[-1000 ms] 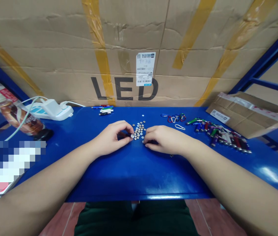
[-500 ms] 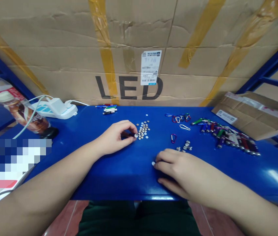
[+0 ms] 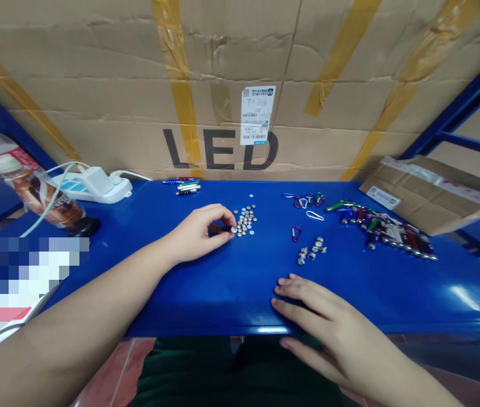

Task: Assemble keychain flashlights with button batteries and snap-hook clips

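Note:
My left hand (image 3: 203, 233) rests on the blue table with thumb and forefinger pinched on a small round button cell (image 3: 234, 229). Right beside those fingertips lies a loose cluster of button cells (image 3: 246, 220), some showing a paler face. My right hand (image 3: 322, 322) is open near the table's front edge, its fingers spread and holding nothing visible. Beyond its fingertips is a small heap of silver metal caps (image 3: 318, 245); a purple carabiner (image 3: 296, 233) lies a little farther back.
Several carabiners (image 3: 303, 200) and a pile of coloured metal tubes (image 3: 392, 232) lie to the right, before a small carton (image 3: 435, 192). Slim pens or tubes (image 3: 187, 187) lie at the back. A power strip (image 3: 95, 186) and bottle (image 3: 48, 198) stand left. A large cardboard box (image 3: 129, 85) walls the back.
My right hand has drawn back toward the front edge and its fingers have spread. The pale disc at its fingertips no longer shows there, and more metal caps are uncovered. My left hand keeps its pinch.

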`<action>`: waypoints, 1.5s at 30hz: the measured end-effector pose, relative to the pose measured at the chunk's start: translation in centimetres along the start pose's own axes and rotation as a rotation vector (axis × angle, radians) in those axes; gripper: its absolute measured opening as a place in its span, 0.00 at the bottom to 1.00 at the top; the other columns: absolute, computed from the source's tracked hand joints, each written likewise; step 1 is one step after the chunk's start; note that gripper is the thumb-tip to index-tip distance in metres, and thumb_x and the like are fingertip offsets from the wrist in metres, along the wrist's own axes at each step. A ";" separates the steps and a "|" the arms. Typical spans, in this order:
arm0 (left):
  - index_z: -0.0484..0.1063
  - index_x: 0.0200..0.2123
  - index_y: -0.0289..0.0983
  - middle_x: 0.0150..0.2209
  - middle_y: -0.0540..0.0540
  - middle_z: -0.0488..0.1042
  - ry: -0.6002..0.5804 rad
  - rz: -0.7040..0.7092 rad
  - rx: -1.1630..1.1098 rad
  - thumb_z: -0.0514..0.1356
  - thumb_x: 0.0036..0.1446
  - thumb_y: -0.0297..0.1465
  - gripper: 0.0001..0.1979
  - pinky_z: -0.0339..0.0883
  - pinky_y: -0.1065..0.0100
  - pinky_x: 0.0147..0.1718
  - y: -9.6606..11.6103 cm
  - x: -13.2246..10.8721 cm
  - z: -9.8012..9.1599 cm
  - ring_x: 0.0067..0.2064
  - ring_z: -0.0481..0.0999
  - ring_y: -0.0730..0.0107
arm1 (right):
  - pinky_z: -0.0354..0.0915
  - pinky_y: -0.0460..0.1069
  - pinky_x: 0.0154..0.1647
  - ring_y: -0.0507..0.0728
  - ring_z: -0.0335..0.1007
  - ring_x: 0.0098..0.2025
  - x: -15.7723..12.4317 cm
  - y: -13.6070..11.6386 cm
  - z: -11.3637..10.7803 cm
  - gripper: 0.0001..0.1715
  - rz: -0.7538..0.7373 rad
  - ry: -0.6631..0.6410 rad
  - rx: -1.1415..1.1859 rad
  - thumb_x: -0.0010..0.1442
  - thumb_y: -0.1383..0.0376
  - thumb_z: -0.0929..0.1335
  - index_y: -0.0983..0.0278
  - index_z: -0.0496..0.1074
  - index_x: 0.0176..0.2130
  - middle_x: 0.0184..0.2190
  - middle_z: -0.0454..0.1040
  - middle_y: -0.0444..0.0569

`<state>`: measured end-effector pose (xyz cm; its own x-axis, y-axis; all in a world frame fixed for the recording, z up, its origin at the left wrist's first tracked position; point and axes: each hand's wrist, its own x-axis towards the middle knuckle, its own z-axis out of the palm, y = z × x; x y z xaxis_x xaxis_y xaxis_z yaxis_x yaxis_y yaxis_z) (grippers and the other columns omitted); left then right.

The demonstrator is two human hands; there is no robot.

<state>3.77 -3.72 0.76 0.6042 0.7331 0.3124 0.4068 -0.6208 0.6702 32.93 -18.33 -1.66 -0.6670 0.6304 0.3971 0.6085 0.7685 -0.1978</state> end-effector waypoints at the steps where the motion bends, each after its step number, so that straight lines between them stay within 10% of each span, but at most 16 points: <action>1: 0.75 0.42 0.39 0.45 0.45 0.76 0.001 0.000 -0.002 0.64 0.62 0.32 0.06 0.77 0.62 0.46 0.0 0.0 0.0 0.46 0.78 0.65 | 0.73 0.62 0.62 0.63 0.77 0.56 -0.1 -0.1 0.1 0.16 -0.019 0.021 0.012 0.67 0.62 0.70 0.62 0.77 0.54 0.51 0.80 0.56; 11: 0.75 0.42 0.39 0.46 0.44 0.75 -0.036 0.014 -0.045 0.64 0.62 0.33 0.06 0.77 0.61 0.46 0.0 -0.1 0.3 0.47 0.78 0.63 | 0.73 0.54 0.40 0.56 0.73 0.36 -0.4 -0.7 -0.2 0.09 -0.010 0.152 0.260 0.66 0.73 0.69 0.60 0.75 0.43 0.34 0.76 0.50; 25: 0.75 0.41 0.37 0.43 0.45 0.76 -0.081 0.023 -0.173 0.65 0.60 0.30 0.06 0.78 0.67 0.40 0.5 -0.2 0.5 0.42 0.79 0.67 | 0.70 0.48 0.43 0.54 0.76 0.38 12.8 4.7 -1.7 0.03 -0.069 0.076 0.348 0.65 0.70 0.71 0.63 0.78 0.37 0.34 0.81 0.48; 45: 0.75 0.40 0.37 0.43 0.45 0.76 -0.094 0.014 -0.180 0.65 0.60 0.30 0.06 0.78 0.67 0.39 0.6 -0.2 0.3 0.41 0.79 0.67 | 0.71 0.50 0.47 0.56 0.76 0.44 11.8 6.0 -0.7 0.07 -0.161 0.069 0.257 0.68 0.67 0.68 0.63 0.76 0.46 0.41 0.79 0.51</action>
<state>4.13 -4.33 0.88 0.6735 0.6905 0.2640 0.2738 -0.5647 0.7785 28.99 -6.32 2.44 -0.7095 0.4965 0.5001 0.3635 0.8658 -0.3439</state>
